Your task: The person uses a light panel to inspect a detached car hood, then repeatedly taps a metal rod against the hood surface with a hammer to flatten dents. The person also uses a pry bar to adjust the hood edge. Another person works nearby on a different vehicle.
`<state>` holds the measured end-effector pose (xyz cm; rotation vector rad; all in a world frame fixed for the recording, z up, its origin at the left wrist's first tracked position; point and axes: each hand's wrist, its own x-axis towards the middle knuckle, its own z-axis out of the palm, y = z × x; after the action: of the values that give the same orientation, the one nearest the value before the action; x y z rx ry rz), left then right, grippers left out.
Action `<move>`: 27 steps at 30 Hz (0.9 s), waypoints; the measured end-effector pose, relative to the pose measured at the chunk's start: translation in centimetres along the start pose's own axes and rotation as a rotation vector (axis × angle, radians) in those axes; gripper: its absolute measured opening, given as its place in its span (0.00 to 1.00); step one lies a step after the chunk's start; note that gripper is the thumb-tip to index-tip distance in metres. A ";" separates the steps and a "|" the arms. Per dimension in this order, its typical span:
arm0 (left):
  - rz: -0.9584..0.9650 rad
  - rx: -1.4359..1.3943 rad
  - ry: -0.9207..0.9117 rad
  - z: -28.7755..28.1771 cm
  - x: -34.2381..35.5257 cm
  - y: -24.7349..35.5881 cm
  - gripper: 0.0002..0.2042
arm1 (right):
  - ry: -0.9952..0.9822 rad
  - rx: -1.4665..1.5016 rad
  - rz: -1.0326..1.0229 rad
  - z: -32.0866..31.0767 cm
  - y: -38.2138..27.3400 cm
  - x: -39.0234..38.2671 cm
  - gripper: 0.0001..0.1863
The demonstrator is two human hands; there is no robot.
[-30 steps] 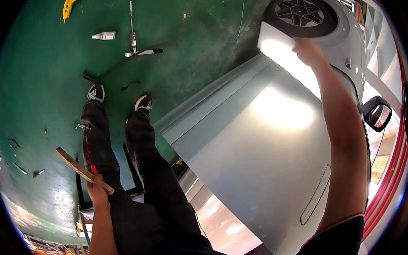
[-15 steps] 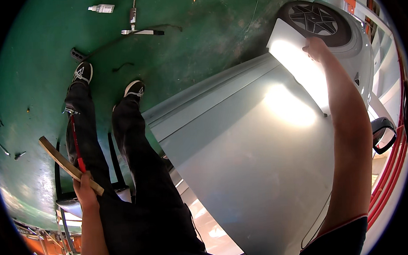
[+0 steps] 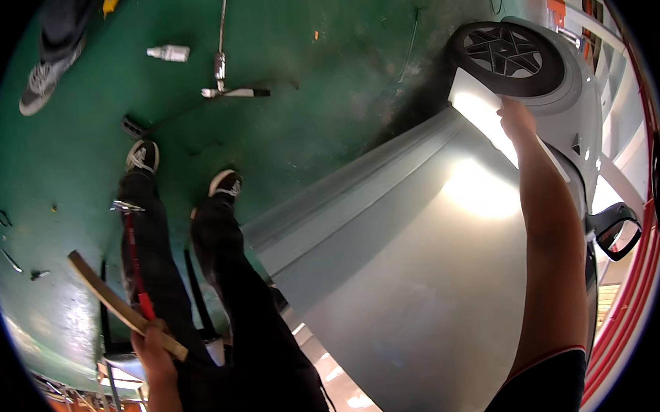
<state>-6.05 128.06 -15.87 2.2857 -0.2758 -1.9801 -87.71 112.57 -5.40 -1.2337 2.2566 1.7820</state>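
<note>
My left hand (image 3: pixel 156 349) is closed round a small hammer (image 3: pixel 136 266) with a red handle and a metal head, along with a slightly curved wooden strip (image 3: pixel 102 289). Both stick out over my left leg. Out to the far right, my right hand (image 3: pixel 516 118) grips the edge of a flat white light panel (image 3: pixel 481 115), which shines brightly. That panel stands at the far edge of a silver car door (image 3: pixel 408 298), and its glare shows as a bright patch on the door's surface. My fingertips behind the panel are hidden.
Beyond the door are the car's wheel (image 3: pixel 507 55) and side mirror (image 3: pixel 617 232). A metal-headed tool (image 3: pixel 235 92) and a white bottle (image 3: pixel 169 53) lie on the green floor. Another person's shoe (image 3: pixel 43 82) stands at the upper left. Under me is a black-framed seat (image 3: pixel 119 348).
The view has shifted, so most things sit lower in the picture. The panel looks narrower and more steeply angled. Another person's leg and shoe have come in at the upper left.
</note>
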 end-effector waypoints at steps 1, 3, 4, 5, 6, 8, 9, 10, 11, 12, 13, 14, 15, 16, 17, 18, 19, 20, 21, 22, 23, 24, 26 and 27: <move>-0.016 0.001 -0.013 -0.3 0.4 0.1 0.06 | 0.035 0.030 -0.001 0.6 0.6 0.2 0.18; -0.005 0.014 -0.064 0.8 0.3 3.1 0.06 | 0.001 0.018 0.017 -0.2 0.8 0.1 0.20; 0.000 0.004 -0.079 2.6 -0.7 5.3 0.06 | -0.017 -0.006 0.031 -0.7 2.3 -0.2 0.21; -0.001 0.036 -0.088 2.3 -0.4 5.9 0.06 | 0.025 0.015 0.034 -0.5 3.0 -0.4 0.23; -0.005 0.067 -0.099 2.0 0.0 6.4 0.06 | 0.024 0.033 0.056 -0.4 3.5 -0.2 0.23; 0.000 0.076 -0.079 3.5 -0.7 9.1 0.08 | 0.033 0.044 0.061 -0.1 4.7 0.1 0.20; 0.000 0.060 -0.041 3.6 0.0 8.6 0.08 | 0.007 0.039 0.057 -0.1 5.7 0.7 0.19; -0.006 0.043 0.008 3.7 0.2 7.8 0.08 | -0.019 0.035 0.039 -0.1 5.9 1.3 0.17; -0.023 0.065 -0.015 3.9 0.5 8.1 0.10 | -0.060 0.100 0.073 -1.5 5.5 1.5 0.14; -0.044 0.086 -0.036 4.1 0.6 8.6 0.11 | -0.032 0.072 0.066 -1.3 6.1 2.3 0.14; -0.044 0.102 -0.039 4.8 0.8 9.2 0.11 | -0.008 0.049 0.063 -0.2 6.3 2.9 0.14; -0.068 0.101 -0.036 5.4 0.5 9.8 0.10 | 0.016 0.024 0.046 0.4 6.0 3.4 0.13; -0.083 0.083 -0.005 6.2 0.1 10.2 0.08 | -0.036 -0.020 0.054 0.6 5.8 4.4 0.14; -0.097 0.077 0.021 6.7 0.4 10.4 0.08 | -0.068 -0.034 0.062 1.6 5.7 4.6 0.14; -0.078 -0.102 -0.221 5.7 1.9 9.0 0.30 | -0.092 -0.046 0.059 2.6 5.5 5.4 0.15; 0.063 -0.172 -0.322 4.7 1.9 7.3 0.29 | -0.117 -0.058 0.056 3.6 5.3 6.1 0.15; 0.036 -0.129 -0.277 5.2 1.7 7.2 0.27 | -0.103 -0.014 0.079 4.4 5.1 7.2 0.16; 0.004 -0.078 -0.235 5.6 1.3 7.5 0.25 | -0.098 0.030 0.105 5.6 5.5 7.9 0.17; -0.041 -0.085 -0.219 6.0 0.9 7.9 0.24 | -0.094 0.074 0.131 6.9 5.9 8.6 0.19; -0.085 -0.089 -0.202 6.3 0.6 8.5 0.23 | -0.143 0.126 0.179 7.2 5.6 9.3 0.18; -0.127 -0.092 -0.185 6.6 0.7 8.9 0.22 | -0.191 0.178 0.230 7.6 5.4 9.9 0.17; -0.183 -0.062 -0.137 6.2 1.0 8.7 0.22 | -0.240 0.231 0.282 7.9 5.3 10.4 0.16; -0.299 -0.005 -0.041 5.3 1.1 7.8 0.21 | -0.277 0.101 0.220 7.3 4.2 10.7 0.21; -0.253 -0.014 -0.155 5.1 1.1 8.2 0.23 | -0.255 0.171 0.255 7.7 4.1 10.7 0.20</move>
<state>-11.47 120.04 -16.05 2.2587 0.0171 -2.2749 -100.89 113.08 -9.65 -0.6744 2.4365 1.6585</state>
